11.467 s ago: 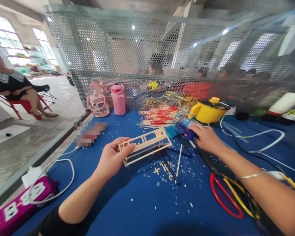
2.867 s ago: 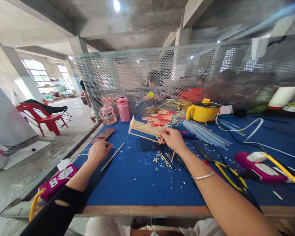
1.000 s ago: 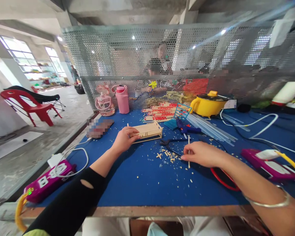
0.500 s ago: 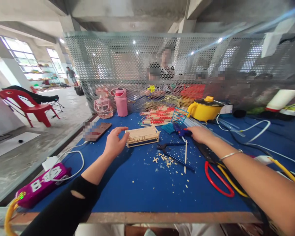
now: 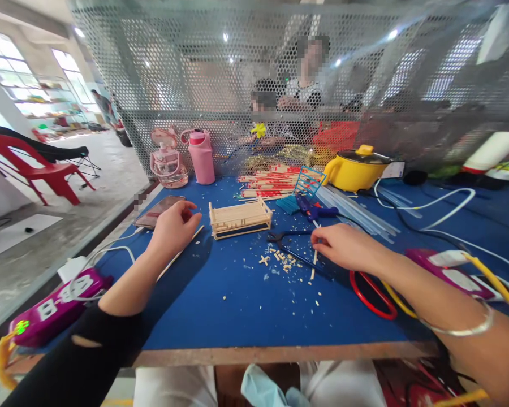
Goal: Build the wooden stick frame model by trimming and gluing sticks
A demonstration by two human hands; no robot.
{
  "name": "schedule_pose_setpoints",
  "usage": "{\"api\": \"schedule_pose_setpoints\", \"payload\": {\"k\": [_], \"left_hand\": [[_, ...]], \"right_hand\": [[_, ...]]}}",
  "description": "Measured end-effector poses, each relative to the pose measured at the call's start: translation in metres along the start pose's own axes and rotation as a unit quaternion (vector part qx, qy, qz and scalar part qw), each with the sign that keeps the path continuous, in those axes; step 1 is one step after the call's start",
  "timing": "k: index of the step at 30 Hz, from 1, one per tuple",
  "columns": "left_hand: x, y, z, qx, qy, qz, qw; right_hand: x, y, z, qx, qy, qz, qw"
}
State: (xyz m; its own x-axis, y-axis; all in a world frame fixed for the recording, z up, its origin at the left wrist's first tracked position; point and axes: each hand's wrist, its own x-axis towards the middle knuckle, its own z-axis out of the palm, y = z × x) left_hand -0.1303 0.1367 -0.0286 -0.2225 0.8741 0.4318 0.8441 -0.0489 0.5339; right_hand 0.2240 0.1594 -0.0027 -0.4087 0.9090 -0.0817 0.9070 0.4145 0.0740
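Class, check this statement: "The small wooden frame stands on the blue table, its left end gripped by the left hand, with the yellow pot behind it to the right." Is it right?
Not quite: the head view shows the left hand apart from the wooden frame. The frame does stand on the blue table, with the yellow pot behind it to the right.

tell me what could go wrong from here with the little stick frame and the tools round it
The right hand is near the nozzle of the glue gun; if that is hot, it might burn a finger.

The pliers lie open beside the stick frame, so a knock could push them into its thin bars.

The loose stick by the left hand might roll if brushed.
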Motion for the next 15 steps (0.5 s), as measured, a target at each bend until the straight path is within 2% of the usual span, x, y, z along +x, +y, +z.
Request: {"api": "schedule_pose_setpoints", "payload": {"k": [3,5,7,9,11,12,14,15], "left_hand": [[-0.013,0.016,-0.003,-0.033,-0.056,0.040,0.997],[-0.025,0.038,0.007,-0.049,-0.119,0.130,0.983],[-0.036,0.065,0.025,-0.056,-0.210,0.253,0.943],[-0.042,0.091,0.049,-0.042,-0.264,0.351,0.898],[-0.044,0.112,0.071,-0.011,-0.272,0.414,0.869],[-0.045,0.120,0.079,0.001,-0.274,0.418,0.866],[-0.047,0.128,0.084,-0.009,-0.263,0.408,0.874],[-0.050,0.128,0.080,-0.036,-0.248,0.396,0.884]], "right_hand": [[-0.010,0.003,0.000,0.006,-0.025,0.049,0.998],[-0.006,0.006,0.004,0.018,-0.039,0.095,0.995],[0.002,0.007,0.011,0.035,-0.049,0.129,0.990],[0.010,0.005,0.017,0.045,-0.050,0.144,0.987],[0.014,0.002,0.020,0.048,-0.041,0.151,0.987],[0.013,0.002,0.019,0.050,-0.034,0.153,0.986],[0.006,0.003,0.013,0.056,-0.012,0.152,0.987],[-0.001,0.004,0.008,0.060,0.010,0.150,0.987]]}}
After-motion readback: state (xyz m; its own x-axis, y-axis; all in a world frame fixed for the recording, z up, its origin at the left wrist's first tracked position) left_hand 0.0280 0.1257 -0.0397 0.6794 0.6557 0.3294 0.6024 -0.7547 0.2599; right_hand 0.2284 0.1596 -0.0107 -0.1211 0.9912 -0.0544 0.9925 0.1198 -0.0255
